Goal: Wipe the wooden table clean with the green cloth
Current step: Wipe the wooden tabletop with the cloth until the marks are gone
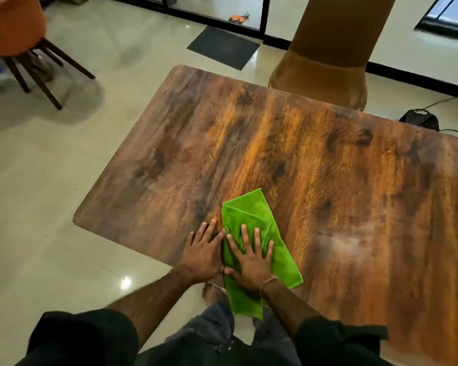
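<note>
A folded green cloth (251,217) lies on the wooden table (315,165) near its front edge, with one end hanging over that edge. My right hand (250,257) presses flat on the cloth with fingers spread. My left hand (204,249) rests flat on the bare wood right beside the cloth's left side, fingers straight. A pale hazy patch shows on the wood to the right of the cloth.
An orange chair (13,30) with dark wooden legs stands on the tiled floor at the far left. A thick brown pillar (325,59) rises behind the table's far edge. A dark doormat (222,47) lies by the glass doors. A black device (419,120) with cables sits on the floor at right.
</note>
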